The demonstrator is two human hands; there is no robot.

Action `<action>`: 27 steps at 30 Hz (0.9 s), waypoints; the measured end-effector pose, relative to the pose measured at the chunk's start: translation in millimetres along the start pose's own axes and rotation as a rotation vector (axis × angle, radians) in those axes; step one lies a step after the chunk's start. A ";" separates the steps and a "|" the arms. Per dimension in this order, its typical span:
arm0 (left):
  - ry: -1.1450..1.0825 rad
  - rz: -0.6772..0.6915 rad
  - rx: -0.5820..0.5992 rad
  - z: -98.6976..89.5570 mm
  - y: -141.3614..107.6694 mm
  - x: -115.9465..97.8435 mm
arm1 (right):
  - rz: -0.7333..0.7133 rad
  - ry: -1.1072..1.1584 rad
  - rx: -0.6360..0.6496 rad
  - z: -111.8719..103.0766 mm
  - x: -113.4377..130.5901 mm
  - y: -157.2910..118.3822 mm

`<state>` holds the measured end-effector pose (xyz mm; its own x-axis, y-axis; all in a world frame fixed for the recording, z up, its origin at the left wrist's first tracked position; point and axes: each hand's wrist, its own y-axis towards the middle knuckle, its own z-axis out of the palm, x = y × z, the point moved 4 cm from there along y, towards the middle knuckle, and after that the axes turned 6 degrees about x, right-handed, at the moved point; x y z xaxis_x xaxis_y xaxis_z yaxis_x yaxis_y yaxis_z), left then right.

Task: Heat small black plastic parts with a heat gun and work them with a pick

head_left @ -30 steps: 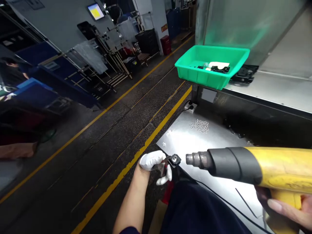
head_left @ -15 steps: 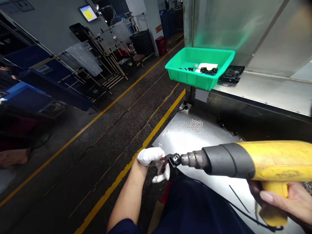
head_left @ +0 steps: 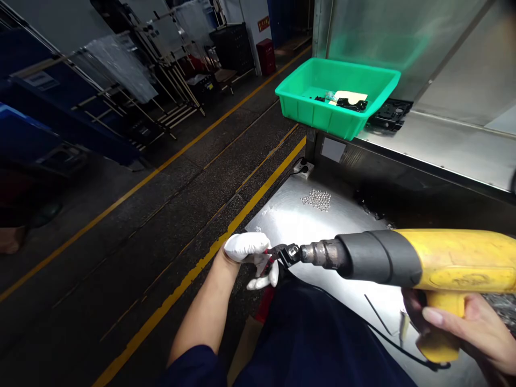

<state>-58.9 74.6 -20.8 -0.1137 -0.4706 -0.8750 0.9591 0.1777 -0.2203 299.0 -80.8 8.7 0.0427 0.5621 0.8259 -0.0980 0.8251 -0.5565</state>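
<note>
My left hand [head_left: 248, 247], in a white glove, is closed on red-handled pliers [head_left: 276, 251]. A small black metal part [head_left: 289, 256] with a shiny piece on top sits at the jaws of the pliers. My bare right hand [head_left: 478, 330] is wrapped round the grip of a yellow and black heat gun [head_left: 455, 260]. The stepped metal nozzle [head_left: 322, 253] points left, its tip right beside the black part; whether they touch I cannot tell. Most of my right fingers are hidden behind the grip.
Small shiny balls [head_left: 318, 200] lie on the metal table [head_left: 278, 215], near a power strip [head_left: 303, 170]. A green bin [head_left: 318, 115] with black parts overhangs the shelf edge, beside another black part [head_left: 391, 114]. A cord [head_left: 403, 349] crosses the table. Yellow floor lines run at left.
The camera view has shifted slightly, so the background and green bin sit higher. Both hands keep their holds, with the nozzle still at the black part.
</note>
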 end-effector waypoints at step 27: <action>-0.132 -0.008 0.203 13.7 -9.2 5.2 | -0.048 0.017 -0.076 13.3 -1.4 -8.5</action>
<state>-64.8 58.7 -17.4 -0.0993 -0.5829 -0.8065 0.9923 0.0026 -0.1240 286.6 -89.4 13.5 0.0625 0.5224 0.8504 -0.0201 0.8526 -0.5222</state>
